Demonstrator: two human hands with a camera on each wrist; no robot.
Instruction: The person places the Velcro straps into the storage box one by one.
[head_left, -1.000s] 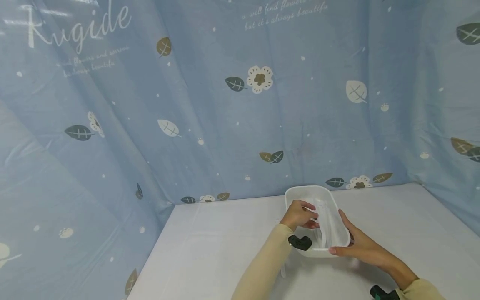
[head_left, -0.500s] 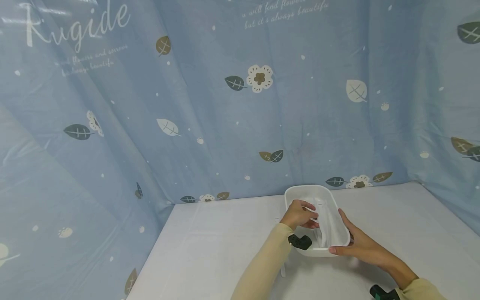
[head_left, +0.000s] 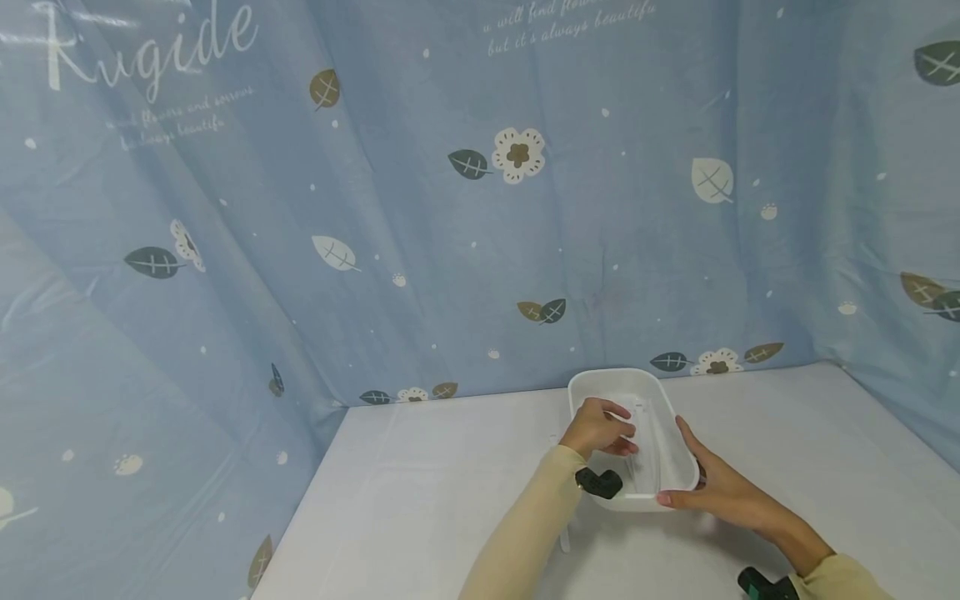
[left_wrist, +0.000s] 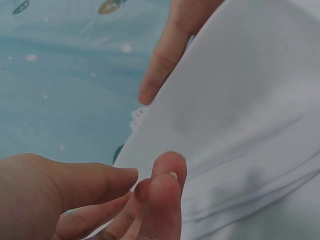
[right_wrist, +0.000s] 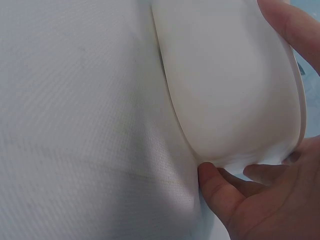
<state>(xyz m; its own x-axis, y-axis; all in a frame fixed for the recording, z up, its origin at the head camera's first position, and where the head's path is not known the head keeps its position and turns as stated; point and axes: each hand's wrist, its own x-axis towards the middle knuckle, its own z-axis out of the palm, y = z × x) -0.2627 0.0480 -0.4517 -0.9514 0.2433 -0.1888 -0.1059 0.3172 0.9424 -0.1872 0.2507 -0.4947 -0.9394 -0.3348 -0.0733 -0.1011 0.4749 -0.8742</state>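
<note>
A white rectangular plastic tub (head_left: 613,382) stands at the back of the table in the head view. My left hand (head_left: 602,427) reaches over its left side, with fingers bent loosely and a gap between thumb and fingertips. Nothing shows in that hand in the left wrist view. Long, thin white pieces (head_left: 654,442) lie in the tub, pale against its floor, their kind unclear. My right hand (head_left: 723,492) grips the tub's near right corner, thumb at the near rim and fingers along the right wall. The right wrist view shows those fingers (right_wrist: 217,192) against the tub's outer wall.
A slim white piece (head_left: 565,540) lies on the white-covered table (head_left: 420,500), mostly hidden under the left forearm. A blue curtain (head_left: 420,208) with leaves and flowers hangs right behind the tub. Each wrist carries a small black camera.
Both hands and the tub keep nearly the same place. The scene has shifted up very slightly in the head view.
</note>
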